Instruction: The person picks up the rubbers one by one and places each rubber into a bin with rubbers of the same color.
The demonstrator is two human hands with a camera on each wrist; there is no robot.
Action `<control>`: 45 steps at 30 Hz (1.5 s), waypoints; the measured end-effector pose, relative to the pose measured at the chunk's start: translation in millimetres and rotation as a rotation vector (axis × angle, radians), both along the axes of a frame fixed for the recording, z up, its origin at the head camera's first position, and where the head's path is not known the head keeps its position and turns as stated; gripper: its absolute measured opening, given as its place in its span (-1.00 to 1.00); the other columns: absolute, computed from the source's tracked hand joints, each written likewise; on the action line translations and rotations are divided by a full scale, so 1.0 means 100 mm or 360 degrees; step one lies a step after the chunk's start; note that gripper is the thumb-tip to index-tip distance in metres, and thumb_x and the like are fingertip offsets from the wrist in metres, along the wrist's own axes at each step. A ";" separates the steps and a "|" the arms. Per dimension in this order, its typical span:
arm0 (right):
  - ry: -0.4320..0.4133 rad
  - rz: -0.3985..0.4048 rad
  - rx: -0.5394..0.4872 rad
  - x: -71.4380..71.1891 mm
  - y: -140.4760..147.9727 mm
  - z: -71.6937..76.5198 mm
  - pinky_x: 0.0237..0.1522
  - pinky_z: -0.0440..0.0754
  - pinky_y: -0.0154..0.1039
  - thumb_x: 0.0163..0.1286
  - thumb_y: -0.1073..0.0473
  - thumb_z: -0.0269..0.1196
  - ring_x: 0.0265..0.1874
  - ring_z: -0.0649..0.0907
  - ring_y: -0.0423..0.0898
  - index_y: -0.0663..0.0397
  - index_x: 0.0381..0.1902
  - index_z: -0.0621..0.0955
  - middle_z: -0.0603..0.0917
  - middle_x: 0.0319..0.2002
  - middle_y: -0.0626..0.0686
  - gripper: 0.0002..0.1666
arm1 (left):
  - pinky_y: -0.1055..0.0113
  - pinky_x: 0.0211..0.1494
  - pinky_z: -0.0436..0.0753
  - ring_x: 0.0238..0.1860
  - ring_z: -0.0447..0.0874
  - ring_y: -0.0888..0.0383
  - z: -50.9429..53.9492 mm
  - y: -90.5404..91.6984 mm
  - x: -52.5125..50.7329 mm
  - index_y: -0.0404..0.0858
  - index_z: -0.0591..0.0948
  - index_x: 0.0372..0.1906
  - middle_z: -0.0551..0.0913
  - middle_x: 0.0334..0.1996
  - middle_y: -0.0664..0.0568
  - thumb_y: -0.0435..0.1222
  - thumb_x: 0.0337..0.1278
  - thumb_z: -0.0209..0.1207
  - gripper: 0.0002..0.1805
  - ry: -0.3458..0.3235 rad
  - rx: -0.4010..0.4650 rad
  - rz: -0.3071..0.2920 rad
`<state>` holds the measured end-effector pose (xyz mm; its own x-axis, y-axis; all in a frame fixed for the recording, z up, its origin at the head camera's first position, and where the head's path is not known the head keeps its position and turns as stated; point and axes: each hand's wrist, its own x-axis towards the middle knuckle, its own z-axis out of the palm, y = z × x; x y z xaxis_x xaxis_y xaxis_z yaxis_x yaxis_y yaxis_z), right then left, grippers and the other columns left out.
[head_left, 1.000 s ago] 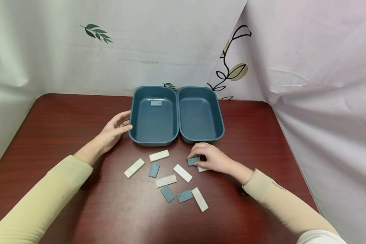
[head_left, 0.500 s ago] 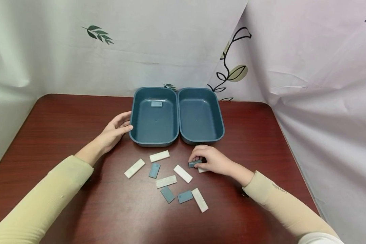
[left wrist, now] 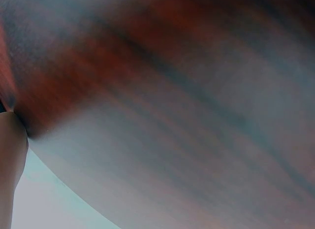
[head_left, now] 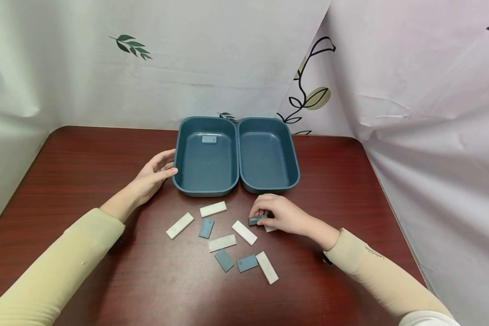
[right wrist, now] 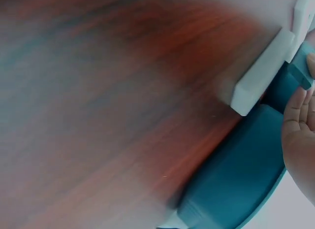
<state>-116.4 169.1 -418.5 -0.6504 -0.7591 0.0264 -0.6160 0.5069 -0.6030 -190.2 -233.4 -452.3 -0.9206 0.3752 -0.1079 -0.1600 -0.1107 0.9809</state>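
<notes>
In the head view my right hand (head_left: 283,214) pinches a small blue block (head_left: 257,220), tilted onto its edge, between thumb and fingers. A white block (head_left: 270,228) lies partly hidden beneath that hand. The right wrist view shows the pinched blue block (right wrist: 301,66) at my fingertips. My left hand (head_left: 151,175) rests against the outer left side of the left blue bin (head_left: 207,192), its thumb at the rim. One light blue block (head_left: 209,139) lies inside that bin, near its back wall.
Beside the left bin stands a second blue bin (head_left: 269,186). Several white blocks (head_left: 222,242) and blue blocks (head_left: 206,227) lie scattered on the dark red table (head_left: 155,280) in front of the bins. A pale curtain (head_left: 167,81) hangs behind the table.
The blue block at my right hand has gone from lying flat to tilted on its edge, pinched by the fingers. That hand has shifted slightly. My left hand stays in place.
</notes>
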 end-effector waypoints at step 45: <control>0.0170 -0.0034 -0.0280 -0.39 -0.26 0.63 -0.09 0.70 -0.21 0.31 0.34 0.52 -0.14 0.65 -0.15 0.05 -0.05 0.78 0.77 -0.06 -0.01 -0.73 | 0.59 0.34 0.46 0.31 0.51 0.37 -0.03 0.00 -0.02 -0.23 0.18 0.65 0.43 0.37 0.19 -0.41 0.60 0.09 -0.33 0.0002 0.0007 -0.0006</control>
<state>-155.7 142.9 -356.0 -0.6528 -0.7227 0.2272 -0.6715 0.4132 -0.6152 -191.8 -233.4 -455.6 -0.9194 0.3791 -0.1049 -0.1591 -0.1145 0.9806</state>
